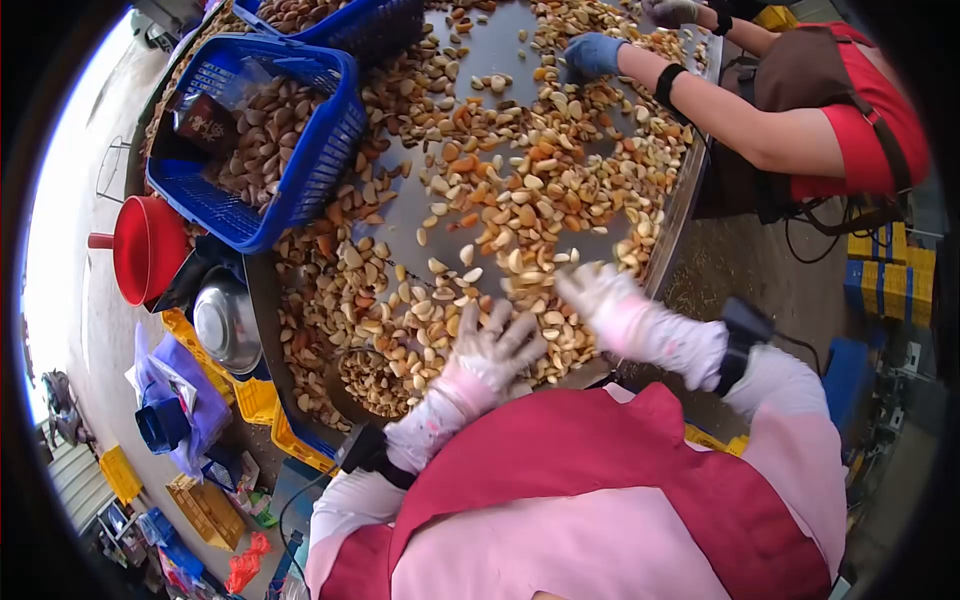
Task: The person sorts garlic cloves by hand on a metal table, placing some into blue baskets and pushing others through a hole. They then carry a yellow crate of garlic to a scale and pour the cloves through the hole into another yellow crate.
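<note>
Cream and orange nut-like pieces (530,215) lie scattered and heaped over a metal sorting table (400,215). My left hand (490,355), in a pale glove, rests over the pieces near the table's front edge, with its fingers spread and nothing held. To the right, my right hand (605,305) reaches over the pieces by the table's right edge. Its glove is slightly blurred, but the fingers look stretched out, with no piece seen in them. Left of my left hand is a round patch of smaller brown pieces (372,382).
A blue basket (345,130) with brown nuts and a dark red packet (207,124) sits at the table's left. Beside it are a red pan (150,250) and a metal bowl (226,320). Across the right edge, a co-worker's blue-gloved hand (594,54) touches the pieces.
</note>
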Available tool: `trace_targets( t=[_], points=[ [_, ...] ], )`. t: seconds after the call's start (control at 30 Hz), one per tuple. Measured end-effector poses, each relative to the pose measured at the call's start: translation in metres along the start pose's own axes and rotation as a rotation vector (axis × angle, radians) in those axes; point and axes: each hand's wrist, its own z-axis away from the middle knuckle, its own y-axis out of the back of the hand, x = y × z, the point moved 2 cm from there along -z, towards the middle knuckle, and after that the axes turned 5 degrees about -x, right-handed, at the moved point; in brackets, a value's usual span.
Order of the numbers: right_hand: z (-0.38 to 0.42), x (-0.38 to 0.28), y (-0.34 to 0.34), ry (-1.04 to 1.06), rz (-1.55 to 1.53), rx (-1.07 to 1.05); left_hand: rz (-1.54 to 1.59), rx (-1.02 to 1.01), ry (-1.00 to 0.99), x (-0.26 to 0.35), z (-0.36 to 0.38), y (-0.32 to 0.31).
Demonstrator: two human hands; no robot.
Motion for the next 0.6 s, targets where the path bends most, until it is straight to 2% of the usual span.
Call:
trace_targets(
  t=[0.03, 0.07, 0.13, 0.17, 0.2, 0.27, 0.3, 0.37, 0.4, 0.43, 0.5, 0.53, 0.6],
  points=[
    [-0.008, -0.015, -0.022, 0.057, -0.028, 0.176, -0.039, -0.041, 0.024, -0.009, -0.005, 0.004],
    [-0.015, -0.025, -0.014, 0.150, -0.286, 0.201, -0.042, 0.181, 0.067, -0.034, 0.003, -0.009],
    [-0.028, -0.028, 0.018, 0.279, -0.705, 0.204, -0.102, 0.017, 0.368, -0.069, 0.020, 0.032],
    [-0.027, -0.022, 0.039, 0.316, -0.870, 0.175, -0.147, 0.216, 0.351, -0.090, 0.040, 0.033],
    [-0.022, -0.007, 0.055, 0.233, -0.751, 0.176, -0.176, 0.170, 0.460, -0.102, 0.060, 0.038],
    [-0.010, 0.026, 0.034, 0.093, -0.323, 0.262, -0.190, 0.131, 0.616, -0.105, 0.095, 0.049],
    [0.001, 0.035, 0.021, 0.042, -0.259, 0.131, -0.179, 0.076, 0.715, -0.101, 0.109, 0.047],
    [0.014, 0.019, -0.009, 0.143, -0.106, 0.074, -0.055, -0.035, 0.858, -0.083, 0.115, 0.047],
    [0.015, 0.000, -0.012, 0.174, -0.217, -0.097, 0.133, 0.095, 0.848, -0.078, 0.126, 0.033],
    [0.013, -0.024, -0.012, 0.200, -0.331, -0.268, 0.279, 0.021, 0.882, -0.071, 0.132, 0.033],
    [0.001, -0.066, -0.008, 0.248, -0.532, -0.315, 0.757, -0.206, 1.007, -0.072, 0.149, 0.016],
    [-0.009, -0.087, 0.000, 0.324, -0.558, -0.353, 0.757, -0.199, 1.018, -0.074, 0.162, -0.007],
    [-0.026, -0.137, 0.011, 0.410, -0.619, -0.362, 1.331, 0.067, 1.197, -0.087, 0.195, -0.075]
  ],
)
